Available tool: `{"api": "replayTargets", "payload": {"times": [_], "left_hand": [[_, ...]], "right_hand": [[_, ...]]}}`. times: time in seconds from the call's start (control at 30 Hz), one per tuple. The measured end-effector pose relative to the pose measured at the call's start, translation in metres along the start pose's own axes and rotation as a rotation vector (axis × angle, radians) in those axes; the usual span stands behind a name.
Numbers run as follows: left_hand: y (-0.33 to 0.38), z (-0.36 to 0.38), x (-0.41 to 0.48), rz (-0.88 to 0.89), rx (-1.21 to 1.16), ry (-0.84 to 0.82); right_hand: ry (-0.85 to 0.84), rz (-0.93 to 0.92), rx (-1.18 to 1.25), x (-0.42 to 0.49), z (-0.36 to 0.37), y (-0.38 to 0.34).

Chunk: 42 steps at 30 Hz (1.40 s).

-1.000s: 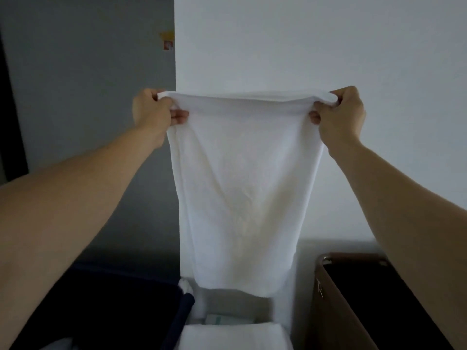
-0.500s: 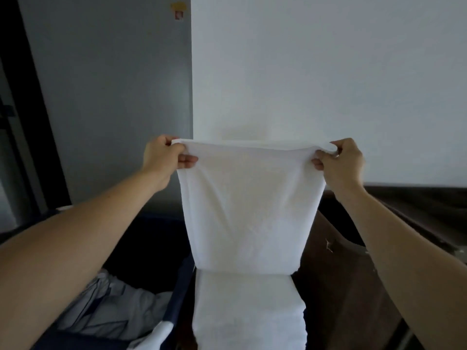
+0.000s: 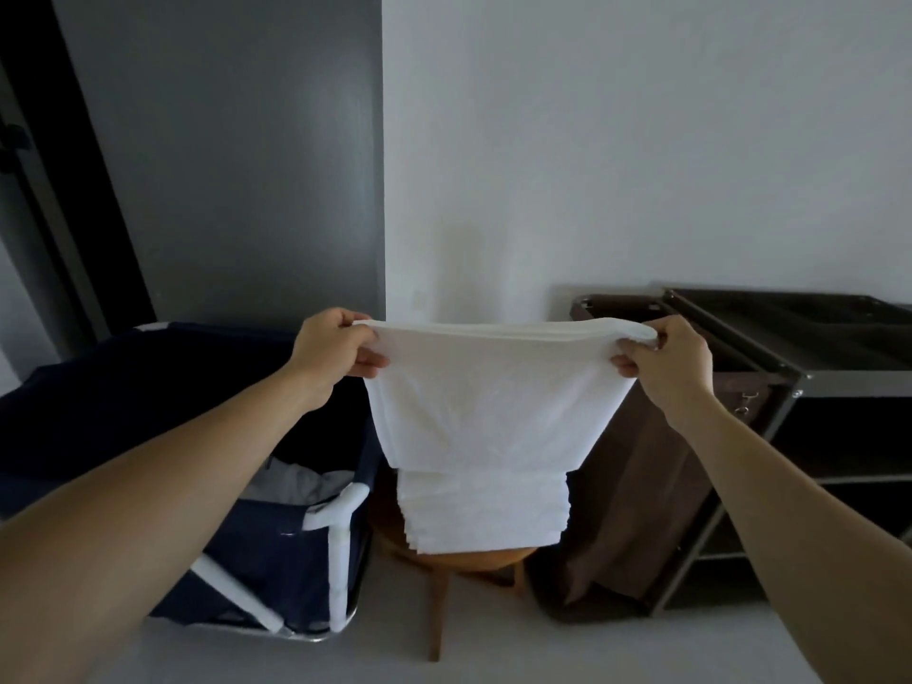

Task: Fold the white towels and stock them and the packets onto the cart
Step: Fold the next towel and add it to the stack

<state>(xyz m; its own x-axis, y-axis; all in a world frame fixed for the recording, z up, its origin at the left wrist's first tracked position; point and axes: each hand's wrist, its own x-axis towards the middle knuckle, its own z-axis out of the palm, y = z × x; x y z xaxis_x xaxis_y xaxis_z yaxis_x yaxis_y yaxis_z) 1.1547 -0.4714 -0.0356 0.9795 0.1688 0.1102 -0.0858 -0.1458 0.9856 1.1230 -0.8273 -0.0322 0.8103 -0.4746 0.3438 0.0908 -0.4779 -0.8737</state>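
A white towel (image 3: 493, 402) hangs folded over, stretched between both hands at its top edge. My left hand (image 3: 330, 350) pinches its left corner and my right hand (image 3: 666, 360) pinches its right corner. The towel's lower edge hangs just above a stack of folded white towels (image 3: 483, 510) on a round wooden stool (image 3: 459, 565). The dark metal cart (image 3: 789, 387) stands to the right, with a brown bag (image 3: 646, 486) on its near end. No packets are visible.
A navy laundry hamper (image 3: 276, 550) with a white frame stands left of the stool, with grey cloth inside. A white wall and a grey panel lie behind. Pale floor runs along the bottom.
Both hands have lowered the towel from high against the wall down to just above the stack. My view has tilted down, showing the stool, hamper and cart.
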Motion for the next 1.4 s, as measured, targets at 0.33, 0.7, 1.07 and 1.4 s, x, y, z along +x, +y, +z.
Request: {"api": "replayTargets", "payload": {"times": [0.33, 0.7, 1.07, 1.4], "left_hand": [[-0.049, 0.006, 0.041, -0.044, 0.191, 0.023], [-0.148, 0.094, 0.23, -0.256, 0.168, 0.084], [-0.334, 0.177, 0.323, -0.642, 0.299, -0.035], [-0.362, 0.187, 0.343, -0.492, 0.487, -0.089]], "right_hand": [[-0.167, 0.011, -0.131, 0.024, 0.023, 0.035], [-0.25, 0.201, -0.226, 0.194, 0.166, 0.151], [-0.452, 0.658, -0.203, 0.242, 0.279, 0.326], [-0.433, 0.659, -0.358, 0.249, 0.302, 0.338]]}}
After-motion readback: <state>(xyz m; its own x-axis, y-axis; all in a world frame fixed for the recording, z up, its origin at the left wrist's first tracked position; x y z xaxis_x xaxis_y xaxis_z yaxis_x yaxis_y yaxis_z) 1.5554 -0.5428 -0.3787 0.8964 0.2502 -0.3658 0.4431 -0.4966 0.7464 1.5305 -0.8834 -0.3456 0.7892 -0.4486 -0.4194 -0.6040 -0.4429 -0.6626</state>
